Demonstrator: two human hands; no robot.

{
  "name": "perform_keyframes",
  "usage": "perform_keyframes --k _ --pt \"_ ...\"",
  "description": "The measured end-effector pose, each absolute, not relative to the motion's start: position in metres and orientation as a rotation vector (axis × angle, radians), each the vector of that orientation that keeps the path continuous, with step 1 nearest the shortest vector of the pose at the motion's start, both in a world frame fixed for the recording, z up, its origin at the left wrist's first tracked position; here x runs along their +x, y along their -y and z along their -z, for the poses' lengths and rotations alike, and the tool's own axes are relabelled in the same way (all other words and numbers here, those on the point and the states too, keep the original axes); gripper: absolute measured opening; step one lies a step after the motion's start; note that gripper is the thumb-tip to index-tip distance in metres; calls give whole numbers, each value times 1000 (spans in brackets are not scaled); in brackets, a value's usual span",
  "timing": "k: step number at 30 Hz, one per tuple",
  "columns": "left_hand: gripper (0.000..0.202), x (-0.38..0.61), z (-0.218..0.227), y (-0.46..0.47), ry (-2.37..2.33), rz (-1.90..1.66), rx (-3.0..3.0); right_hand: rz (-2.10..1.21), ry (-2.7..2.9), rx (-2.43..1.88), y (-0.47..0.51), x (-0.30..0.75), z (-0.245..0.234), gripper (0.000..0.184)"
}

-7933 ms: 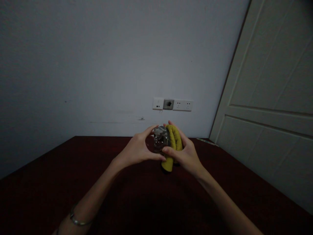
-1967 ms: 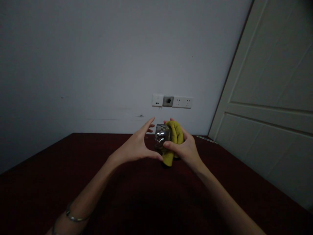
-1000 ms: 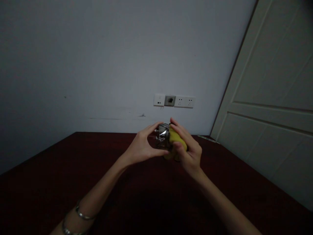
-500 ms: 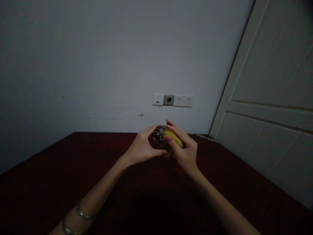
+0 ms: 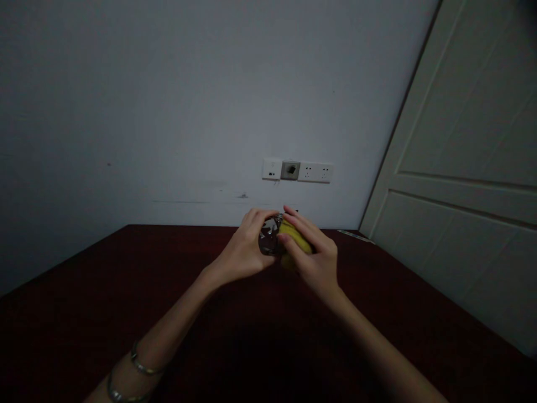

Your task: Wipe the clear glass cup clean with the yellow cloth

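Note:
Above the dark red table my left hand (image 5: pixel 247 246) curves round a clear drinking glass (image 5: pixel 269 236), thumb below and fingers over the top. The glass lies on its side in the hand, and its far parts are hidden by fingers. My right hand (image 5: pixel 314 246) grips a yellow cloth (image 5: pixel 295 234), pressed against the right end of the glass. Part of the cloth hangs beneath my right thumb. Whether some of it is inside the glass, I cannot tell.
The dark red tabletop (image 5: pixel 126 291) reaches back to a pale wall (image 5: pixel 168 101). Sockets (image 5: pixel 315 172) sit on the wall behind my hands. A white panelled door (image 5: pixel 461 168) stands to the right. Near the back right edge lies a thin flat strip (image 5: pixel 354 236).
My left hand has shifted its hold on the glass, which now shows more clearly as it turns. The cloth and my right hand have moved slightly left.

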State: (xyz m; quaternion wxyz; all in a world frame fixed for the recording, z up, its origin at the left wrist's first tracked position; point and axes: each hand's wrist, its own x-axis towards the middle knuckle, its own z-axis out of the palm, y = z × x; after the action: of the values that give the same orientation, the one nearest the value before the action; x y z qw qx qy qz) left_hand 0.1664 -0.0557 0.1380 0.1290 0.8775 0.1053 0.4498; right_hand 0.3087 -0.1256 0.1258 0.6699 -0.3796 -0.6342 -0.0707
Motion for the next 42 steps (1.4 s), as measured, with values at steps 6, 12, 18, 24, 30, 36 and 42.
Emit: perform_keyframes --k 6,12,18,24,30,36,42 --pt "65 164 -139 55 -251 -1262 2607 192 1484 -837 124 312 -126 32" --pt "67 165 -139 57 -301 -1197 2603 51 1356 -944 124 314 -132 28" --pt "70 166 -139 58 -382 -1200 2342 258 1615 -705 128 312 -126 41" --pt "76 164 -142 63 -346 -1015 2175 -119 1299 -864 126 316 -136 25" --pt "71 167 -142 66 -395 -1012 2035 77 1464 -780 133 312 -135 29" --pt "67 165 -142 64 -332 -1055 2076 149 1574 -722 134 312 -136 32" --pt "72 162 -145 67 -356 -1016 2103 -176 1279 -891 127 313 -138 26"
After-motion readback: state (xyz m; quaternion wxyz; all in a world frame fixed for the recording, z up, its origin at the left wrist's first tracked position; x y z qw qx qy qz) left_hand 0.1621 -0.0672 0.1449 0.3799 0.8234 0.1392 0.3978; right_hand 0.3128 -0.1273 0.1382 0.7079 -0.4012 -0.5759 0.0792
